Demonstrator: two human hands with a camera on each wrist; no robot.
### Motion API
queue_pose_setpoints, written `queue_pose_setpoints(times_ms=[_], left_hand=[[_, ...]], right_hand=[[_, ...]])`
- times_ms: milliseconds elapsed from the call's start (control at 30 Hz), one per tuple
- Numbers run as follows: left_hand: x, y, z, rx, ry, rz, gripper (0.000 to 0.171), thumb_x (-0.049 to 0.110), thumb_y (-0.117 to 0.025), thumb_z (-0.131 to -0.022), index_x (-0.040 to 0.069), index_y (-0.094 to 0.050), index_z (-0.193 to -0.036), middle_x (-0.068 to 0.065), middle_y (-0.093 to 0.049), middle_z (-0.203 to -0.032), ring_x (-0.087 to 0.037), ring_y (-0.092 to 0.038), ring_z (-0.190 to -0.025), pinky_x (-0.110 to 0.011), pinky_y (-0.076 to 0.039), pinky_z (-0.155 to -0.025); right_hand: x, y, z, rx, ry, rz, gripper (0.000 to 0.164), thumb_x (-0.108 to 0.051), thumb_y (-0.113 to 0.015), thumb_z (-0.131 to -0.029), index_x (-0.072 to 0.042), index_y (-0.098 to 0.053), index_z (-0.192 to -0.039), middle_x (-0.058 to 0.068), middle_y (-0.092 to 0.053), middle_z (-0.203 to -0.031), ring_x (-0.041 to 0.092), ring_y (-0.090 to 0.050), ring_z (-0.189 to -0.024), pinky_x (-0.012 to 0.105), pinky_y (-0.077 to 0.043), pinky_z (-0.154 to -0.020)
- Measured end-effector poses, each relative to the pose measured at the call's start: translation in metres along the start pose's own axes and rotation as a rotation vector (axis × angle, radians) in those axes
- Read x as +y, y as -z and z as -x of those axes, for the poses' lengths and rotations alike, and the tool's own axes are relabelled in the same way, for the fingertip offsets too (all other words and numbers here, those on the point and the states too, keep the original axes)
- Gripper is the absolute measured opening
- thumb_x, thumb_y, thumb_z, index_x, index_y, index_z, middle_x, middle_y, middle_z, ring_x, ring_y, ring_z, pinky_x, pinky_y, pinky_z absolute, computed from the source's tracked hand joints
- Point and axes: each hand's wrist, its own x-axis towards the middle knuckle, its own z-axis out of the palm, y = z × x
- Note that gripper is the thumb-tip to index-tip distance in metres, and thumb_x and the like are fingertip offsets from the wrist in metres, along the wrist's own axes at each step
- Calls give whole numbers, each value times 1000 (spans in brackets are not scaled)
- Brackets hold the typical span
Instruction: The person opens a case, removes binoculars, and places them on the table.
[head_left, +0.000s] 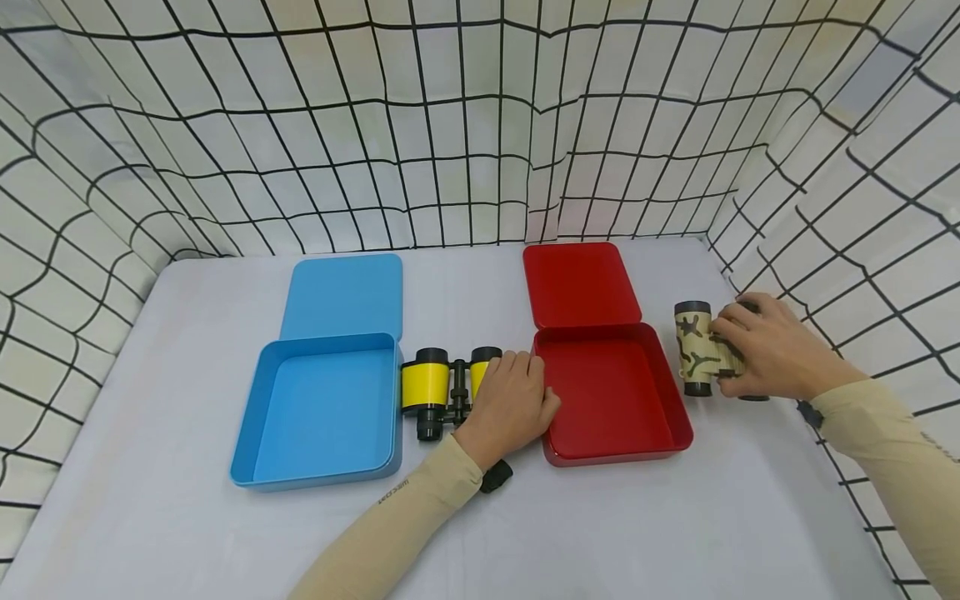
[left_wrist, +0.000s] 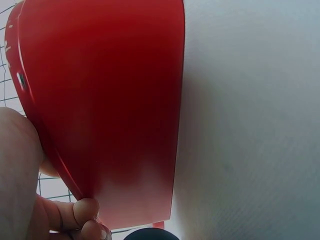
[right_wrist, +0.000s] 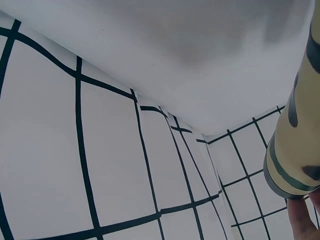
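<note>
My left hand [head_left: 512, 407] grips the left wall of an open red box [head_left: 611, 392], with the fingers over its rim. In the left wrist view the fingertips [left_wrist: 86, 212] curl against that rim, and the red outer wall fills much of the picture. Beside this hand, a pair of yellow and black binoculars [head_left: 425, 385] lies partly hidden under it. On the right, my right hand [head_left: 780, 350] holds a pair of camouflage-patterned binoculars [head_left: 694, 346] from above, covering their right half. One camouflage barrel [right_wrist: 295, 135] shows large in the right wrist view.
An open blue box [head_left: 322, 417] stands left of the yellow binoculars, its lid [head_left: 345, 296] folded back on the white table [head_left: 150, 483]. The red lid [head_left: 581, 285] lies back too. White walls with a black grid [head_left: 450, 133] enclose the back and sides, close beyond the right hand.
</note>
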Motion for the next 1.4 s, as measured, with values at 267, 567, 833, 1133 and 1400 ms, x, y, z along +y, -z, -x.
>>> queue_pose_setpoints(times_ms=[267, 567, 833, 1133, 1400], left_hand=[[1, 1, 0, 10, 0, -1, 20, 29, -60, -94, 12, -55, -83, -1, -53, -76, -13, -46, -73, -26, -32, -66], [1, 0, 0, 18, -1, -2, 21, 30, -60, -94, 12, -55, -83, -1, -53, -76, -14, -46, -73, -26, -30, -67], [0, -1, 0, 24, -1, 2, 21, 29, -61, -93, 13, -54, -82, -1, -52, -75, -13, -45, -72, -26, -29, -67], [0, -2, 1, 19, -3, -7, 22, 30, -60, -94, 13, -54, -82, -1, -51, -75, -13, -44, -72, -26, -28, -67], [0, -1, 1, 30, -8, -13, 22, 30, -60, -93, 14, -53, -81, 0, -51, -74, -13, -43, -71, -25, -23, -67]], right_hand=[[-1, -8, 0, -73, -22, -9, 74, -41, -89, -65, -10, -64, -127, 13, -63, -125, 46, -39, -132, 71, -41, -108], [-4, -18, 1, -87, 24, 3, 74, -42, -91, -63, -10, -65, -125, 13, -63, -123, 45, -42, -128, 69, -42, -107], [-3, -25, 1, -73, 57, -2, 72, -43, -91, -63, -10, -65, -123, 11, -63, -120, 44, -43, -127, 68, -43, -106], [-5, -25, 0, -81, 61, -26, 70, -40, -91, -62, -13, -65, -122, 9, -63, -120, 42, -44, -127, 66, -45, -104], [-8, -25, -1, -86, 75, -37, 68, -37, -89, -62, -13, -67, -122, 9, -64, -120, 40, -45, -126, 63, -48, -102]])
